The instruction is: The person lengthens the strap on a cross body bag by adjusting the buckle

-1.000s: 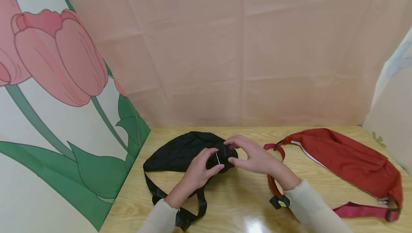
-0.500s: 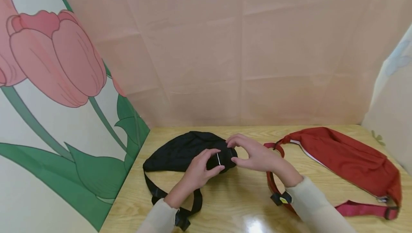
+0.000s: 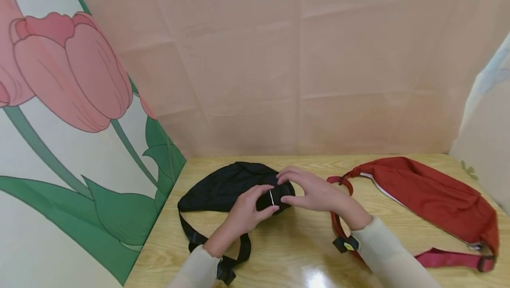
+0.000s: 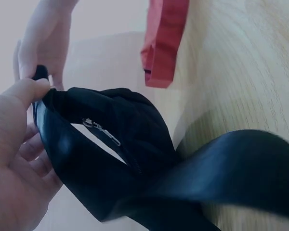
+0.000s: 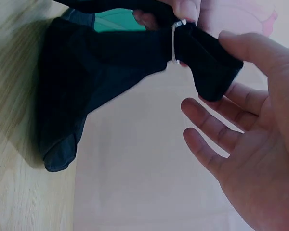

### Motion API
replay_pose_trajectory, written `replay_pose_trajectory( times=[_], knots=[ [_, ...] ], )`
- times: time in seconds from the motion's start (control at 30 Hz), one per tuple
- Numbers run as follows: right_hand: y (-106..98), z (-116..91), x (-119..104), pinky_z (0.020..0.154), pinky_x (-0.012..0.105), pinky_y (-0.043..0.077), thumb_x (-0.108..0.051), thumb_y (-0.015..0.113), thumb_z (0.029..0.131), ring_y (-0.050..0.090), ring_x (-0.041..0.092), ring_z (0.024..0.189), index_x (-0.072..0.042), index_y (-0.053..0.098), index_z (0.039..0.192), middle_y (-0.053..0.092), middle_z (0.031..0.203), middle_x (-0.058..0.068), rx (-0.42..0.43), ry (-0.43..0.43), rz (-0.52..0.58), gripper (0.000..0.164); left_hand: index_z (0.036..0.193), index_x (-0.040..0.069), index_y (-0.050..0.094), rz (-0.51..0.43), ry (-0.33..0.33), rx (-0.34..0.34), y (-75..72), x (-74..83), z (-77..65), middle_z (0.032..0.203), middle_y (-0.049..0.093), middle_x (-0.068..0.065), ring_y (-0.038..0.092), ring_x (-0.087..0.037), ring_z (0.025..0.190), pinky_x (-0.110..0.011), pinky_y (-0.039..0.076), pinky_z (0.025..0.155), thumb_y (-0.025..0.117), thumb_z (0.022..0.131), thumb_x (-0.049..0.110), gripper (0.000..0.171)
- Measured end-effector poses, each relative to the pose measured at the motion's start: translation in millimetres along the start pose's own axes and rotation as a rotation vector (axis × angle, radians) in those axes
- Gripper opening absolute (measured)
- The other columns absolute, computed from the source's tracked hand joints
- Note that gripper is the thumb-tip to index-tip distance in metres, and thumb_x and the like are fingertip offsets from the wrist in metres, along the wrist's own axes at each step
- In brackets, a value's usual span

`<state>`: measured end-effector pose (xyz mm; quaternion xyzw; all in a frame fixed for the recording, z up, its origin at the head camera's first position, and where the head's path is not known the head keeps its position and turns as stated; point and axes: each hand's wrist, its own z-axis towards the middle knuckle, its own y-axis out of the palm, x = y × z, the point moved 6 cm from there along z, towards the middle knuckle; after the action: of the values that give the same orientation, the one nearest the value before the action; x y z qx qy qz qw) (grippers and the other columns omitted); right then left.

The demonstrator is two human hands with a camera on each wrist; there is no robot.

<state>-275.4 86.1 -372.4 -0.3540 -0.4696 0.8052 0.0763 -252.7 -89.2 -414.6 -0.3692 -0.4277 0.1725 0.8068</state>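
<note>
A black waist bag [image 3: 227, 186] lies at the back of the table, its strap [image 3: 244, 252] looping toward the front. At the bag's right end my left hand [image 3: 244, 213] pinches a black strap beside a thin white band [image 5: 174, 43] that goes round it. My right hand [image 3: 316, 193] pinches the folded strap end [image 5: 212, 72] just past that band, between thumb and index finger; its other fingers are spread. In the left wrist view a metal zipper pull [image 4: 101, 131] shows on the bag, behind the strap held up in front.
To the right lies a red waist bag [image 3: 426, 199] with its strap and a black buckle [image 3: 345, 243] near my right forearm. Another black buckle [image 3: 226, 272] rests near my left sleeve. A pink backdrop [image 3: 303, 80] stands behind the wooden table [image 3: 303, 243].
Both hands stay at the same end of the black bag, with only slight shifts of the fingers. The hanging part of the black strap has moved a little to the left.
</note>
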Motion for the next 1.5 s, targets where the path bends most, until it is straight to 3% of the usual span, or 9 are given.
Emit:
replay_pose_trajectory(
  times=[0.2, 0.4, 0.53, 0.73, 0.97, 1.1, 1.5],
  knots=[
    [-7.9, -6.9, 8.5, 0.1, 0.049, 0.049, -0.026, 0.074, 0.094, 0.057, 0.022, 0.122, -0.015, 0.062, 0.123, 0.058, 0.136, 0.002, 0.036, 0.028, 0.04, 0.033, 0.138, 0.013, 0.058, -0.014, -0.026, -0.01, 0.0, -1.1, 0.2, 0.13, 0.065, -0.005, 0.062, -0.019, 0.119, -0.041, 0.051, 0.099, 0.072, 0.095, 0.035, 0.05],
    [-0.5, -0.8, 2.7, 0.101, 0.048, 0.049, -0.041, 0.071, 0.095, 0.055, 0.021, 0.125, -0.015, 0.059, 0.136, 0.055, 0.139, 0.002, -0.017, -0.025, 0.01, 0.049, 0.139, 0.012, 0.057, -0.001, -0.007, -0.016, -0.3, -0.3, 0.9, 0.129, 0.065, -0.005, 0.062, -0.019, 0.12, -0.04, 0.052, 0.099, 0.071, 0.096, 0.036, 0.051],
    [2.8, 2.6, -0.5, 0.102, 0.048, 0.048, -0.043, 0.068, 0.097, 0.055, 0.024, 0.126, -0.013, 0.064, 0.13, 0.055, 0.138, 0.004, -0.032, -0.049, -0.03, 0.045, 0.139, 0.011, 0.057, 0.002, -0.011, -0.022, -0.7, 0.4, 1.3, 0.13, 0.064, -0.004, 0.062, -0.019, 0.12, -0.04, 0.052, 0.099, 0.07, 0.097, 0.036, 0.051],
    [-3.8, -2.1, 3.1, 0.101, 0.047, 0.049, -0.033, 0.072, 0.096, 0.055, 0.023, 0.126, -0.014, 0.063, 0.125, 0.055, 0.138, 0.0, -0.009, -0.005, 0.018, 0.035, 0.14, 0.012, 0.057, -0.003, -0.029, -0.025, 0.1, -1.3, 0.9, 0.13, 0.064, -0.003, 0.061, -0.018, 0.12, -0.04, 0.052, 0.099, 0.07, 0.097, 0.038, 0.052],
    [2.5, -1.2, 3.6, 0.103, 0.049, 0.047, -0.044, 0.07, 0.095, 0.053, 0.023, 0.128, -0.018, 0.059, 0.136, 0.052, 0.142, 0.002, -0.045, 0.016, 0.009, 0.049, 0.139, 0.013, 0.058, -0.016, -0.035, -0.034, 0.9, -0.6, -1.2, 0.129, 0.064, -0.003, 0.062, -0.016, 0.115, -0.034, 0.054, 0.093, 0.069, 0.097, 0.041, 0.052],
    [8.7, 0.8, 2.4, 0.103, 0.049, 0.047, -0.043, 0.068, 0.096, 0.053, 0.024, 0.126, -0.016, 0.063, 0.131, 0.054, 0.139, 0.005, -0.044, -0.025, -0.028, 0.044, 0.138, 0.013, 0.058, -0.021, -0.03, -0.035, 1.3, 0.0, -1.9, 0.128, 0.064, -0.002, 0.063, -0.014, 0.11, -0.03, 0.054, 0.089, 0.069, 0.097, 0.04, 0.051],
    [-4.4, -7.8, 8.9, 0.101, 0.048, 0.049, -0.045, 0.071, 0.094, 0.053, 0.022, 0.128, -0.017, 0.063, 0.132, 0.053, 0.14, 0.0, -0.018, 0.008, 0.018, 0.048, 0.14, 0.016, 0.057, -0.013, -0.042, -0.032, 2.0, -3.3, -2.3, 0.132, 0.063, -0.002, 0.061, -0.018, 0.121, -0.04, 0.052, 0.099, 0.067, 0.097, 0.045, 0.052]
  ],
)
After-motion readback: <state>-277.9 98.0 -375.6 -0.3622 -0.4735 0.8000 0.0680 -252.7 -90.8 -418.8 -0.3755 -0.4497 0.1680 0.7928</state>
